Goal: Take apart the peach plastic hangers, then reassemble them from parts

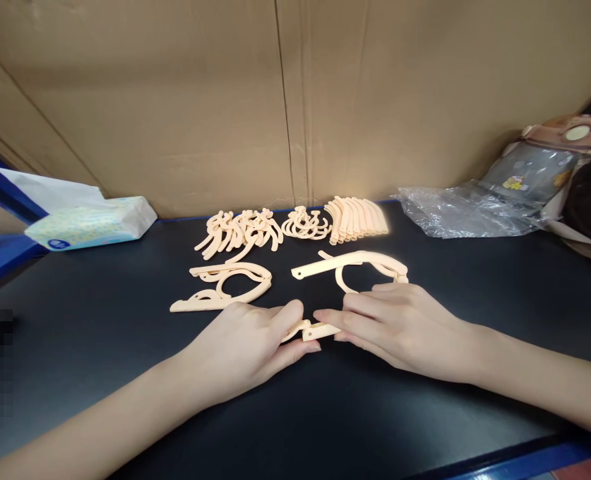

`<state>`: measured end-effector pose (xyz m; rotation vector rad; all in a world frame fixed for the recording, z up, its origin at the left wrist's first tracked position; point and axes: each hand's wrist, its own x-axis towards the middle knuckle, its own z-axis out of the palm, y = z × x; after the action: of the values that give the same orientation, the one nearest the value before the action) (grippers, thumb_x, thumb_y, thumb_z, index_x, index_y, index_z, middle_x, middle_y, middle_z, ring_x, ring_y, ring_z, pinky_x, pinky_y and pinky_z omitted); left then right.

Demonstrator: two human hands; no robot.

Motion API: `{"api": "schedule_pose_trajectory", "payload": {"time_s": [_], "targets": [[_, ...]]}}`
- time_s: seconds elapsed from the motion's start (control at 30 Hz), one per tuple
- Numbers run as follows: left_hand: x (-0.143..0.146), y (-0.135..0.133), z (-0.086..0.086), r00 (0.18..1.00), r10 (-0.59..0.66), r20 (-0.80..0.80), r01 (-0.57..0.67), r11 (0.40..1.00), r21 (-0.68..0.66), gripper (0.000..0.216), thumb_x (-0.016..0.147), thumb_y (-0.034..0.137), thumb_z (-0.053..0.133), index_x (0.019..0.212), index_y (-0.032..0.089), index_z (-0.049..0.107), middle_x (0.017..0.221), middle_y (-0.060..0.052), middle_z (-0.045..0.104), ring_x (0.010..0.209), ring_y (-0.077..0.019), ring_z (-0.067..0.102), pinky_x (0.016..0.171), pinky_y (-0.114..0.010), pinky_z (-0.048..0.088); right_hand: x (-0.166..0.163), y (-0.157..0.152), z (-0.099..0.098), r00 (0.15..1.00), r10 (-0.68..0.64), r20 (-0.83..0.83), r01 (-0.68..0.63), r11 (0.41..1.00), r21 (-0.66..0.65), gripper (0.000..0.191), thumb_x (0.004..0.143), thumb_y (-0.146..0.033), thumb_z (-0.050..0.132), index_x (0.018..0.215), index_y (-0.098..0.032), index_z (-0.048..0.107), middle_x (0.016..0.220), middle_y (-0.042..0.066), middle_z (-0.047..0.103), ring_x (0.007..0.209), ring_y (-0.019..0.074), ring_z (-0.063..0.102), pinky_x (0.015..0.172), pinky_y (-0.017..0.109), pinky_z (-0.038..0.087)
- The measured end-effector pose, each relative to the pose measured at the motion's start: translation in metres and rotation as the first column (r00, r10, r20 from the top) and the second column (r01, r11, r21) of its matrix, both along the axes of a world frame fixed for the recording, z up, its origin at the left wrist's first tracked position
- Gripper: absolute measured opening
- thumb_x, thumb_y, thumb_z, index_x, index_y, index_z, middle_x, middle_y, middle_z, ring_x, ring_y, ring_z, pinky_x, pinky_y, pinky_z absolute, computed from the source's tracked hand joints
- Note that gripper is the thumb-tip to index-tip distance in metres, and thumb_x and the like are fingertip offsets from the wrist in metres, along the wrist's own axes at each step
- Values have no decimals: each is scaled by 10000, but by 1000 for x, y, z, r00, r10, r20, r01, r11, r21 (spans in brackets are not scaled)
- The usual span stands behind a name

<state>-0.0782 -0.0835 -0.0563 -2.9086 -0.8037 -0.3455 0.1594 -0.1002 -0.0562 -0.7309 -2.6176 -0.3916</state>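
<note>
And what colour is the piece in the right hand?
The piece is pale peach, clearest in the head view.

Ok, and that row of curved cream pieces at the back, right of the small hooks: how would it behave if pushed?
The curved pieces would probably spread apart rather than move as one block, since they lie side by side with no visible tie. Each is likely light, being slim and plastic-looking, and fairly stiff, judging by its neatly held curve.
</note>
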Motion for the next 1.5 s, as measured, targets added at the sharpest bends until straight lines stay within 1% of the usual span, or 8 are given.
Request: {"api": "schedule_pose_trajectory", "payload": {"time_s": [0.17, 0.5, 0.8, 0.87, 1.03, 1.13, 1.3, 1.5], "targets": [[1, -2, -1, 1000, -26, 7, 25, 997, 68, 347, 1018, 394, 215, 760, 204, 349, 511, 75, 492, 376, -95, 488, 381, -217, 252, 1, -1, 0, 1000, 1, 3, -1, 998, -68, 301, 999, -275, 380, 1127, -178, 635, 703, -18, 590, 552, 103, 493, 538, 263, 366], [1, -3, 1, 997, -44, -55, 53, 983, 175, 381, 1021, 374, 208, 720, 198, 362, 486, 64, 464, 357, -101, 483, 371, -241, 246, 1, 0, 0, 999, 34, -19, -36, 994, -100, 297, 1000, -266, 370, 1101, -165, 630, 752, -4, 631, 573, 105, 534, 545, 257, 379], [0, -3, 0, 988, -44, -145, 79, 966, 246, 358, 1020, 347, 220, 725, 202, 363, 537, 49, 461, 382, -124, 490, 392, -277, 260, 2, -3, 3, 1000, 11, 13, -7, 965, -263, 371, 1013, -292, 297, 1091, -171, 639, 775, 14, 628, 593, 107, 550, 552, 251, 366], [0, -5, 0, 988, -43, -148, 87, 948, 305, 349, 1019, 334, 233, 724, 203, 365, 540, 49, 449, 380, -122, 467, 400, -279, 257, 2, -3, 5, 1000, 9, 6, -7, 945, -327, 357, 1010, -288, 309, 1111, -182, 634, 767, 9, 612, 593, 104, 538, 553, 242, 360], [1, -10, 5, 986, -23, -163, 96, 885, 456, 318, 1004, 307, 317, 712, 200, 386, 534, 46, 422, 397, -127, 420, 425, -285, 262, 5, -3, 9, 999, 8, -43, -29, 849, -527, 308, 1002, -284, 349, 1135, -229, 621, 805, -2, 605, 643, 90, 527, 590, 209, 359], [2, -11, 7, 989, -31, -141, 94, 879, 467, 311, 996, 305, 350, 708, 197, 398, 538, 46, 414, 406, -127, 410, 427, -287, 261, 6, -3, 10, 999, 5, -51, -31, 851, -524, 310, 1002, -297, 352, 1149, -233, 617, 798, 2, 599, 648, 96, 525, 598, 210, 356], [2, -10, 7, 994, -61, -95, 97, 892, 442, 277, 981, 290, 390, 722, 194, 409, 558, 44, 422, 437, -127, 419, 437, -282, 269, 7, -2, 9, 999, 9, -33, -23, 891, -454, 337, 1006, -303, 333, 1156, -211, 621, 786, 9, 595, 631, 101, 526, 576, 215, 349], [1, -10, 6, 993, -66, -98, 104, 883, 457, 269, 976, 287, 410, 724, 194, 411, 572, 40, 419, 457, -130, 404, 448, -283, 259, 8, -1, 9, 998, 32, -59, -56, 875, -481, 307, 1000, -281, 364, 1172, -213, 609, 834, 8, 627, 674, 97, 545, 595, 210, 363]]}}
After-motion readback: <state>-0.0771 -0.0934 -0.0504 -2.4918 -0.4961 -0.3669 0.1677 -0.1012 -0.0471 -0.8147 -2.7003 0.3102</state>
